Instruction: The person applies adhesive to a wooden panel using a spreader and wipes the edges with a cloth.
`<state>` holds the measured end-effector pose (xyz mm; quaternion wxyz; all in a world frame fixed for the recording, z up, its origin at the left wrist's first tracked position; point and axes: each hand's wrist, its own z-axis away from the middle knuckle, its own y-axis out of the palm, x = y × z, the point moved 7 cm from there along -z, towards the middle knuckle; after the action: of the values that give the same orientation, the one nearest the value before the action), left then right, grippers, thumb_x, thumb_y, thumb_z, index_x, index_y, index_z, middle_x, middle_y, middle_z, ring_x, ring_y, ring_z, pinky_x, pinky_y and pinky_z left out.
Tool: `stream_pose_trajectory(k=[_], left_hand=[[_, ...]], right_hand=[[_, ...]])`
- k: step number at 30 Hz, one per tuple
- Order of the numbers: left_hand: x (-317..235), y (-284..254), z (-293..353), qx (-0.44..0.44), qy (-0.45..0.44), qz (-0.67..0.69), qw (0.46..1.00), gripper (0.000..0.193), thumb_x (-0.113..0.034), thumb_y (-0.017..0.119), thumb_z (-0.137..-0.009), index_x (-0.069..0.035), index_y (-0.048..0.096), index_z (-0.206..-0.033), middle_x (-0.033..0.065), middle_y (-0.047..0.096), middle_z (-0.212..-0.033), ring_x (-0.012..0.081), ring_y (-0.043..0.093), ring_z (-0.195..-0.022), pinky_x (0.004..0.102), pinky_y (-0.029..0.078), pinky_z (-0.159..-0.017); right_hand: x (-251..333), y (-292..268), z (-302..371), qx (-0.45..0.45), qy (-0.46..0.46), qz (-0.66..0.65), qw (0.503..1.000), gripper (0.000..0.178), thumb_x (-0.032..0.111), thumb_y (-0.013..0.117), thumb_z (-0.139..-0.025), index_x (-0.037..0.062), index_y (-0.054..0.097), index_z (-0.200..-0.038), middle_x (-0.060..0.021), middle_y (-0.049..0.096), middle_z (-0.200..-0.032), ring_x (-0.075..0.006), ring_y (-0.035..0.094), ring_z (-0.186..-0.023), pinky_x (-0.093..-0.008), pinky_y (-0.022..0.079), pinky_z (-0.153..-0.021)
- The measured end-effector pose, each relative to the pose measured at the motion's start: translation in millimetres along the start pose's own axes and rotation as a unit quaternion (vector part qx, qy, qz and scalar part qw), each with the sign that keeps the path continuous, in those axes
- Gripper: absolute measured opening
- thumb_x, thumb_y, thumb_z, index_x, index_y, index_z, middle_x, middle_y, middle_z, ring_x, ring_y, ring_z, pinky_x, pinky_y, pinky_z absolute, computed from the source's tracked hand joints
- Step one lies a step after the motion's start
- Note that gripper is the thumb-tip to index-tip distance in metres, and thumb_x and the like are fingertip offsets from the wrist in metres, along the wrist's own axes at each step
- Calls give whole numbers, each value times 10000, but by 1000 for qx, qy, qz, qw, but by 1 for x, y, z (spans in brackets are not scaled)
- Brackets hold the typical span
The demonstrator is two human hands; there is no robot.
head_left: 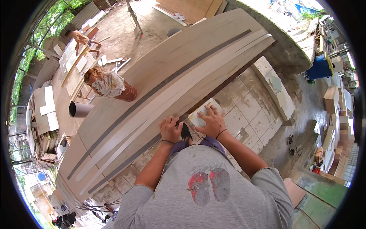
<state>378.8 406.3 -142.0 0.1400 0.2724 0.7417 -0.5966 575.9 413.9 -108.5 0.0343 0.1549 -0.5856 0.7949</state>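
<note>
A long wooden board or tabletop [148, 72] stretches in front of me, with long thin strips on it. A dark grey strip [167, 81] lies farther off, and white strips [152, 110] run beside it. My left hand [170, 129] rests at the near edge, its fingers apart and slightly bent, holding nothing I can see. My right hand [211, 121] is spread over a pale, flat-looking piece [195, 116] with yellowish stains, just off the near edge; whether it touches the piece I cannot tell. Another dark strip [141, 148] lies along the near edge at left.
A brown-smeared can wrapped in plastic [110, 84] stands on the board, left of the strips. Beyond it a person [79, 38] bends over another worktable. Below the near edge is a tiled floor [248, 103]. A blue bin [319, 68] and stacked boards [331, 133] stand at right.
</note>
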Motion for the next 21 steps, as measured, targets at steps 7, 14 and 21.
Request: stream_pose_trajectory(k=[7, 14, 21], left_hand=[[-2, 0, 0, -16, 6, 6, 1000, 218, -276, 732, -757, -140, 703, -924, -13, 612, -922, 205, 553, -932, 390, 363, -828], [-2, 0, 1, -11, 0, 5, 1000, 215, -274, 729, -763, -137, 703, -926, -7, 614, -930, 209, 555, -941, 394, 364, -836], [-2, 5, 0, -3, -11, -3, 1000, 227, -274, 727, -761, -135, 696, -938, -1, 612, -949, 217, 553, -959, 392, 365, -857]], right_hand=[[7, -11, -17, -16, 1, -5, 1000, 687, 555, 722, -637, 202, 658, -1223, -144, 428, -1436, -328, 308, -1382, -765, 180, -990], [6, -10, -16, 12, 11, 9, 1000, 673, 566, 695, -646, 204, 660, -1212, -151, 446, -1419, -339, 324, -1374, -775, 193, -984], [-11, -5, 21, 47, 47, -12, 998, 623, 555, 719, -629, 212, 695, -1149, -126, 484, -1375, -325, 356, -1344, -765, 216, -965]])
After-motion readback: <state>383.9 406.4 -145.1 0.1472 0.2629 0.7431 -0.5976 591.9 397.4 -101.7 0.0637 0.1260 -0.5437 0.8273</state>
